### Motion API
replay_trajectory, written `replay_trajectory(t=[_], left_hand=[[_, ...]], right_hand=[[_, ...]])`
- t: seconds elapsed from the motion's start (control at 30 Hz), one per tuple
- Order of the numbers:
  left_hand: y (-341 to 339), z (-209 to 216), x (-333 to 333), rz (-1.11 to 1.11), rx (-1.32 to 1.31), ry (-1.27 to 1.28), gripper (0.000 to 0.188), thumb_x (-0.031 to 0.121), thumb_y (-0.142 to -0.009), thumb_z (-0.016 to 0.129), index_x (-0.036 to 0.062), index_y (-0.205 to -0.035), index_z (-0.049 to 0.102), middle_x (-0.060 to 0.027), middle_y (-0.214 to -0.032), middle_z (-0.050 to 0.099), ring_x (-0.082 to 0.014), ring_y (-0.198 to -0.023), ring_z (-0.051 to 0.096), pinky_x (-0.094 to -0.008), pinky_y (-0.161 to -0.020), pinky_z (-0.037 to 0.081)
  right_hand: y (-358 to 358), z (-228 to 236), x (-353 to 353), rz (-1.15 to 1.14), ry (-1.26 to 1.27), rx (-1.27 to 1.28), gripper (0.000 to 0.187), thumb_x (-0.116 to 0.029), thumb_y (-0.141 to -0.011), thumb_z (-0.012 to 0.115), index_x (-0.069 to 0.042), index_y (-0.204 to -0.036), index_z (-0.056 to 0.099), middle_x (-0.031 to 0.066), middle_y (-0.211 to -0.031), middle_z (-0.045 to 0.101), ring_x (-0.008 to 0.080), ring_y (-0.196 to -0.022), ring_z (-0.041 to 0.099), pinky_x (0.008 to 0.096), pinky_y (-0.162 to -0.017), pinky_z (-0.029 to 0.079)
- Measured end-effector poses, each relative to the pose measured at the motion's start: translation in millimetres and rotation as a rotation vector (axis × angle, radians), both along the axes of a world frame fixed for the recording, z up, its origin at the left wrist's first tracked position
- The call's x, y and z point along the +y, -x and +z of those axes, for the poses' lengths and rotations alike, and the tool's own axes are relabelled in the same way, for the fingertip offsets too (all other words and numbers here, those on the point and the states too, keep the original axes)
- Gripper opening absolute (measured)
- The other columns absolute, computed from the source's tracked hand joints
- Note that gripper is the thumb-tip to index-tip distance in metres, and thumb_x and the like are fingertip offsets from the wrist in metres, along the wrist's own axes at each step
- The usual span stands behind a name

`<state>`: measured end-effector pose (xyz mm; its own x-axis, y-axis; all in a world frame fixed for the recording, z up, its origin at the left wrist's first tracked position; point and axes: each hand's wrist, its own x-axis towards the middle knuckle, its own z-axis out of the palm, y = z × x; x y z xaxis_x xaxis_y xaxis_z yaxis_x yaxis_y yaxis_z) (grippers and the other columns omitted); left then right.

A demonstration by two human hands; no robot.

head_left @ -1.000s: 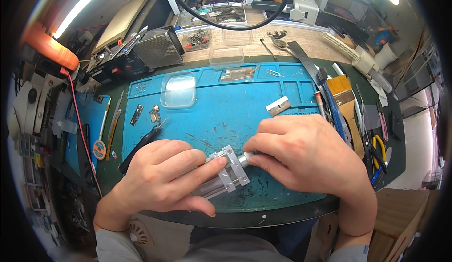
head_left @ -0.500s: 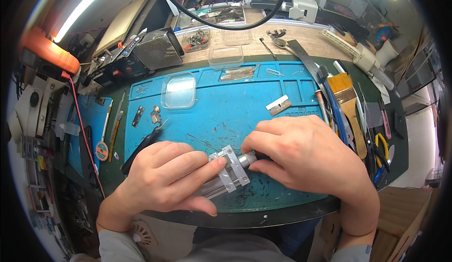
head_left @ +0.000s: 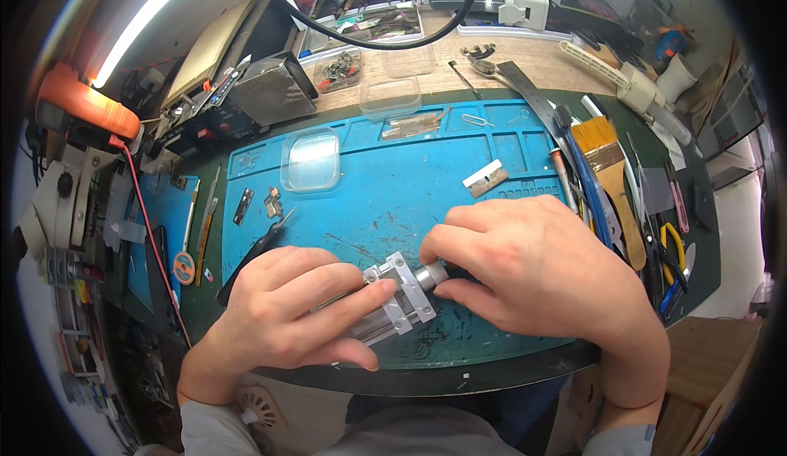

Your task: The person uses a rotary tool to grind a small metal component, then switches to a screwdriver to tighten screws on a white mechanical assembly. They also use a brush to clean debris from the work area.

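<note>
A small silver metal clamp fixture (head_left: 407, 300) with rails and a round knob (head_left: 429, 275) sits low over the blue mat (head_left: 361, 218). My left hand (head_left: 287, 308) is wrapped over the fixture's left part, its index fingertip resting on the metal jaw; the fingers hide most of the body. On the other side, my right hand (head_left: 533, 267) pinches the knob between thumb and index finger. Whether a workpiece is between the jaws cannot be made out. Just beyond my left hand lies a black-handled screwdriver-like tool (head_left: 261, 243), its thin tip pointing away.
A clear plastic lid (head_left: 311, 159) and a razor-type blade (head_left: 487, 179) lie on the mat. To the right are a wide brush (head_left: 602, 148), a steel ruler (head_left: 529, 95) and yellow-handled pliers (head_left: 674, 251). An orange tool (head_left: 90, 103) with a red cable (head_left: 146, 218) stands left.
Both hands keep the same grip on the fixture and its knob. The whole view has shifted slightly; no object has visibly moved on the mat.
</note>
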<state>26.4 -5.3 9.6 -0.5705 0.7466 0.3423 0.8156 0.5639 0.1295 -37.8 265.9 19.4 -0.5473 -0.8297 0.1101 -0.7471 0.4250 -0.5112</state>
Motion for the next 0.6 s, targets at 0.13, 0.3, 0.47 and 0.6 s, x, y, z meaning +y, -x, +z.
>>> replay_trajectory(t=[0.13, 0.3, 0.47, 0.6], left_hand=[[-1.0, 1.4, 1.1, 0.013, -0.018, -0.002, 0.061, 0.064, -0.084, 0.065, 0.0107, -0.110, 0.077, -0.0026, -0.091, 0.063, -0.0213, -0.076, 0.062, -0.0328, -0.061, 0.050], [0.0, -0.5, 0.3, 0.010, 0.000, -0.001, 0.061, 0.064, -0.084, 0.065, 0.0107, -0.110, 0.077, -0.0028, -0.091, 0.063, -0.0212, -0.075, 0.062, -0.0328, -0.060, 0.049], [0.6, 0.0, 0.4, 0.000, -0.001, 0.007, 0.060, 0.063, -0.085, 0.066, 0.0088, -0.108, 0.077, -0.0033, -0.089, 0.064, -0.0210, -0.074, 0.062, -0.0328, -0.061, 0.050], [1.5, 0.0, 2.3, 0.034, 0.002, -0.068, 0.051, 0.049, -0.081, 0.074, 0.0078, -0.110, 0.076, -0.0032, -0.089, 0.067, -0.0205, -0.073, 0.065, -0.0318, -0.061, 0.053]], right_hand=[[0.3, -1.6, -0.3, -0.005, -0.016, -0.001, 0.017, -0.018, -0.086, 0.072, -0.005, -0.092, 0.063, 0.0109, -0.083, 0.065, 0.0319, -0.083, 0.068, 0.0427, -0.070, 0.054], [0.1, -1.6, 0.8, -0.020, -0.054, -0.002, 0.021, -0.019, -0.083, 0.076, -0.008, -0.098, 0.066, 0.0077, -0.087, 0.065, 0.0295, -0.083, 0.067, 0.0405, -0.070, 0.053], [0.2, -1.2, 0.6, -0.019, -0.058, -0.004, 0.021, -0.018, -0.082, 0.076, -0.009, -0.098, 0.066, 0.0077, -0.087, 0.066, 0.0296, -0.084, 0.068, 0.0409, -0.070, 0.053], [0.2, -1.5, 1.0, -0.019, -0.054, -0.006, 0.021, -0.018, -0.082, 0.076, -0.008, -0.098, 0.066, 0.0078, -0.089, 0.066, 0.0299, -0.084, 0.068, 0.0410, -0.071, 0.053]])
